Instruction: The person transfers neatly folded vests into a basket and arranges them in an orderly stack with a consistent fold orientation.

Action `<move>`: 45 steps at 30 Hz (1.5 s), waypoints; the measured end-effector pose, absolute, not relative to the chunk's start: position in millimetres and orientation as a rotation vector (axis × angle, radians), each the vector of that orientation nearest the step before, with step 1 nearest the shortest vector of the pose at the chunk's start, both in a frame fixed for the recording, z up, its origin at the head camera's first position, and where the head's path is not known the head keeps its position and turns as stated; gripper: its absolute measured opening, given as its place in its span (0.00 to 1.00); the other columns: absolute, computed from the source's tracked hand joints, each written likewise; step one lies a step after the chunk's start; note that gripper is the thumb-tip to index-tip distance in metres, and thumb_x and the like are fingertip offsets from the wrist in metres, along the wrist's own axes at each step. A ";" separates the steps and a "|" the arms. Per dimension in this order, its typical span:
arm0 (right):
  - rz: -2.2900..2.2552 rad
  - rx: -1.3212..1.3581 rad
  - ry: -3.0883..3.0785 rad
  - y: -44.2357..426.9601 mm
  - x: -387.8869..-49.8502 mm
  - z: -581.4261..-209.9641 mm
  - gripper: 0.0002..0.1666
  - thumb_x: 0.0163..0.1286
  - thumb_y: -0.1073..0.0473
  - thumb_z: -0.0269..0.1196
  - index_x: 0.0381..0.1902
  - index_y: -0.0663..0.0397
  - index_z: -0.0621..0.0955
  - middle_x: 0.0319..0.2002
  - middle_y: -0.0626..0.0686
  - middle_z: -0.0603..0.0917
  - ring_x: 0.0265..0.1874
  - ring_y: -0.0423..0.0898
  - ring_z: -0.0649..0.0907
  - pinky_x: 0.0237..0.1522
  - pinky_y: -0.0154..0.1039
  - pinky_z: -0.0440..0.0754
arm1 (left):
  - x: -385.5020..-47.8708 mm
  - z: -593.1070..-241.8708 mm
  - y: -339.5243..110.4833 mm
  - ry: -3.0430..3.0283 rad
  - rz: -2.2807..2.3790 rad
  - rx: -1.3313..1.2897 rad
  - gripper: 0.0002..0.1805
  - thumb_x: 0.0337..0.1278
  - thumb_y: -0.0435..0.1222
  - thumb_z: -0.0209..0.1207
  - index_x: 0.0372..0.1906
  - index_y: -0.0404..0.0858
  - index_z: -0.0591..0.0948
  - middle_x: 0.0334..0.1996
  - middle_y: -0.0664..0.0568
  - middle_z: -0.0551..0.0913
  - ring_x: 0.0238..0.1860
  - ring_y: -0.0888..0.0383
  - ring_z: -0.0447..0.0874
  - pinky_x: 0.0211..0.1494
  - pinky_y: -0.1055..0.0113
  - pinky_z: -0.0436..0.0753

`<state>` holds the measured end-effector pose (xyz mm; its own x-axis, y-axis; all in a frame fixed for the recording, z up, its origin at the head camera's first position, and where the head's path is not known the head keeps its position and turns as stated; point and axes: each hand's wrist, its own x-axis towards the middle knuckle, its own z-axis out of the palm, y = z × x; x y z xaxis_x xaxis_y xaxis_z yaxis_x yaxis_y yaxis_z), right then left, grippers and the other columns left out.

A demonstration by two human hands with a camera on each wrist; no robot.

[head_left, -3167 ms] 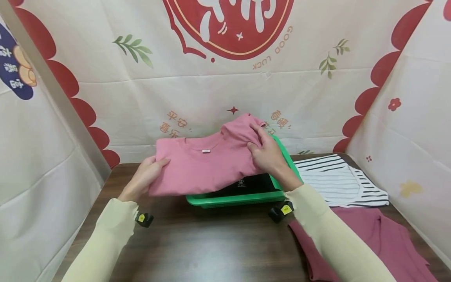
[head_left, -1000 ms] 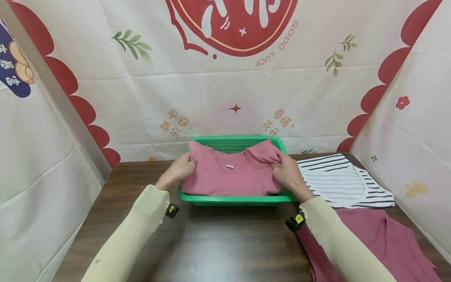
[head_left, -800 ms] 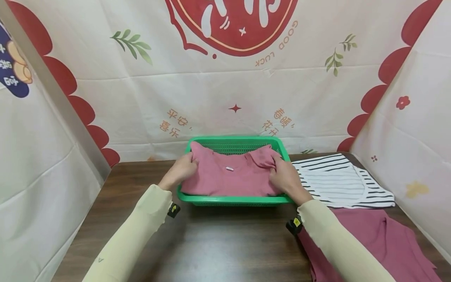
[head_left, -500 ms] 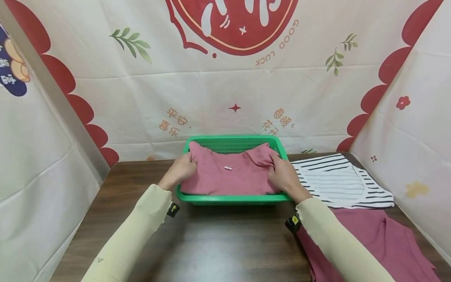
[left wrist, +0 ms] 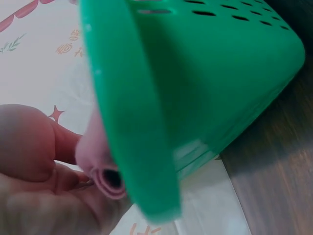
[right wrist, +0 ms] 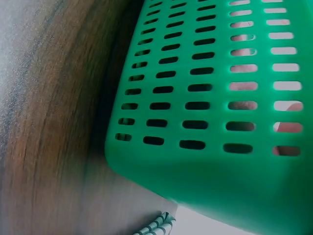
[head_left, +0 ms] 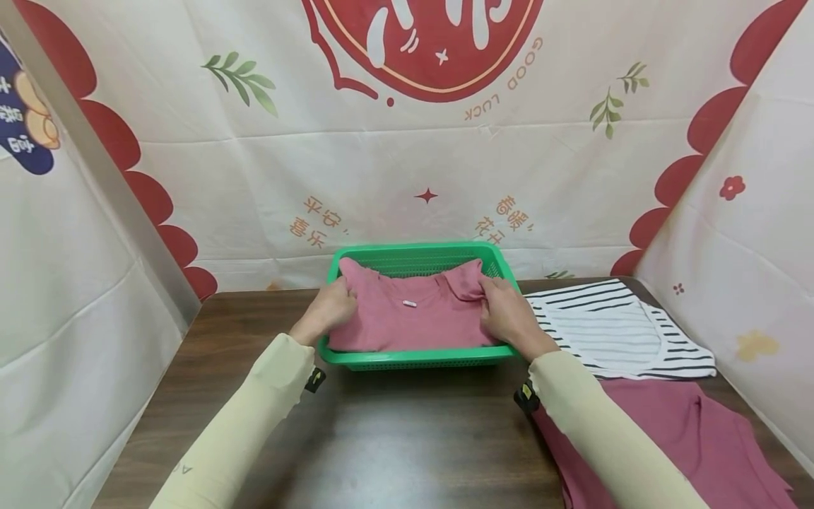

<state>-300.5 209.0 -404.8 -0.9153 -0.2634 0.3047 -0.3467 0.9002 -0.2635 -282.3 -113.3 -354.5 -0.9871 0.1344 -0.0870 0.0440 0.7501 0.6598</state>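
Brown wood-grain desk (head_left: 394, 438) below left grip (head_left: 328, 309) and right grip (head_left: 511, 314). Green perforated plastic basket (head_left: 420, 357) between them. Deep-rose cloth garment (head_left: 706, 445) right of right grip, near side. Black-and-white striped cloth garment (head_left: 617, 329) just right of right grip. Folded pink cloth shirt (head_left: 413, 322) inside basket, spanning grip to grip: left grip pinches left edge; right grip, fingers curled, holds right shoulder. Small white label (head_left: 410, 304) between grips.
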 end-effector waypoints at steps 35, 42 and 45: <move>0.201 0.555 -2.737 202.3 -303.2 -409.6 0.12 0.65 0.64 0.61 0.45 0.60 0.73 0.23 0.59 0.80 0.30 0.60 0.82 0.34 0.55 0.80 | -259.7 -396.5 -104.6 3.156 0.964 0.522 0.27 0.65 0.33 0.58 0.61 0.16 0.71 0.68 0.27 0.65 0.66 0.38 0.69 0.65 0.49 0.74; 0.177 0.584 -2.721 202.9 -303.3 -411.2 0.05 0.67 0.64 0.60 0.37 0.60 0.77 0.33 0.59 0.84 0.35 0.59 0.79 0.41 0.52 0.77 | -256.9 -405.3 -104.2 3.245 0.992 0.601 0.24 0.62 0.31 0.60 0.58 0.18 0.75 0.64 0.28 0.71 0.67 0.39 0.69 0.67 0.48 0.72; 0.221 0.566 -2.724 202.5 -303.5 -410.8 0.10 0.67 0.63 0.61 0.43 0.64 0.78 0.39 0.63 0.84 0.42 0.62 0.79 0.48 0.54 0.77 | -256.6 -405.5 -104.2 3.252 1.033 0.601 0.23 0.63 0.31 0.60 0.59 0.20 0.76 0.61 0.29 0.74 0.64 0.39 0.72 0.65 0.48 0.74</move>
<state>-303.5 202.5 -410.8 -0.8595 -0.3564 0.3664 -0.4109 0.9081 -0.0804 -256.6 -104.2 -405.5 -0.8898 0.2226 0.3984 0.4117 0.7682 0.4902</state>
